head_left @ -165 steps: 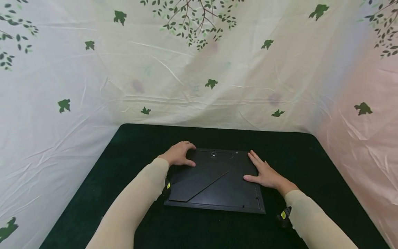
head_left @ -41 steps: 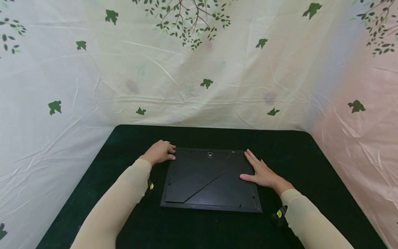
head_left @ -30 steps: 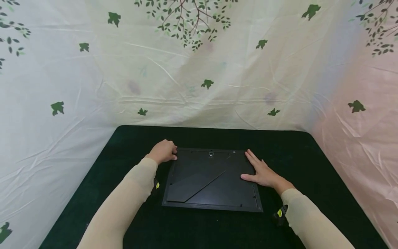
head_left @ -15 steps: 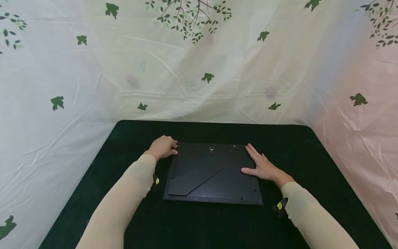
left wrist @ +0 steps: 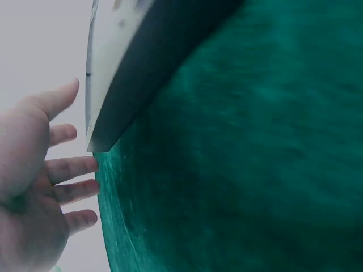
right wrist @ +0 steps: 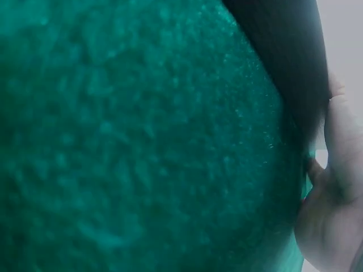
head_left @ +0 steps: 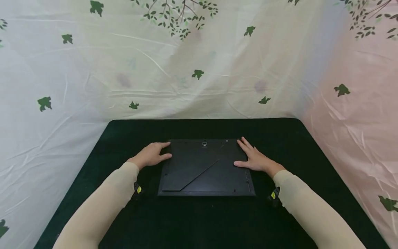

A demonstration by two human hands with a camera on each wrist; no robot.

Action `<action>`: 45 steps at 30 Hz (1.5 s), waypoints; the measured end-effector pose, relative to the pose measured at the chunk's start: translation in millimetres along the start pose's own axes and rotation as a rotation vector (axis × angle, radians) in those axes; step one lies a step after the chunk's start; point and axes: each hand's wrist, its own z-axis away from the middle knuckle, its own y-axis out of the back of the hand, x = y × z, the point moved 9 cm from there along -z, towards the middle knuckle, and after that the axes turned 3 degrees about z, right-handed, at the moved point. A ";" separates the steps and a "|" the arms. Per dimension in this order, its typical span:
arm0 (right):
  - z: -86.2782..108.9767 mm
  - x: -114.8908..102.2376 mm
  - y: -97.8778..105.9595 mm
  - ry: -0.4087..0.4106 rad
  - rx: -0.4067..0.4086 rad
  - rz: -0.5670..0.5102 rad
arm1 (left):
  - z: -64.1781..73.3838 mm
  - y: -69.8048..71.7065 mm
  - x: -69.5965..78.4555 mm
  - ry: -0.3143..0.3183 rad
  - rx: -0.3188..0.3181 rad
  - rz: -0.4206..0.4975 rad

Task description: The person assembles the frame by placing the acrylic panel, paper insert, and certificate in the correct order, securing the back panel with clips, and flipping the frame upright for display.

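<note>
A black picture frame [head_left: 203, 173] lies back side up, its small metal hanger [head_left: 204, 144] near the far edge and a slanting line marking the stand flap. My left hand [head_left: 151, 154] is at the frame's far left corner, index finger and thumb stretched toward the edge. In the left wrist view that hand [left wrist: 34, 175] has its fingers spread beside the frame's corner [left wrist: 122, 85]; contact is hard to tell. My right hand [head_left: 256, 159] rests on the right edge with fingers spread and thumb on the back panel. The right wrist view shows it [right wrist: 340, 164] beside the frame's dark side [right wrist: 289, 62].
The table is covered with dark green cloth [head_left: 205, 221]. Behind it and at both sides hang pale curtains [head_left: 174, 97] with printed green leaves and birds. Each wrist carries a small black device with a yellow mark.
Earlier my left hand lay over the frame's left part, then moved out to its left edge with fingers bent. Now those fingers are straighter. My right hand keeps its place; the head view has shifted.
</note>
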 end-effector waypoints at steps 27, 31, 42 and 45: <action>57.3 -39.4 -21.5 0.039 0.009 0.156 | 67.5 -43.1 22.7 -0.046 -0.046 -0.042; 57.5 -41.4 -22.2 0.022 0.026 0.166 | 67.8 -45.8 26.5 -0.036 -0.048 -0.064; 60.2 -42.4 -23.1 -0.029 0.042 0.106 | 65.4 -45.8 25.5 0.008 0.001 0.039; 62.8 -43.7 -20.8 -0.058 0.051 0.083 | 66.0 -45.0 24.7 0.041 0.011 0.076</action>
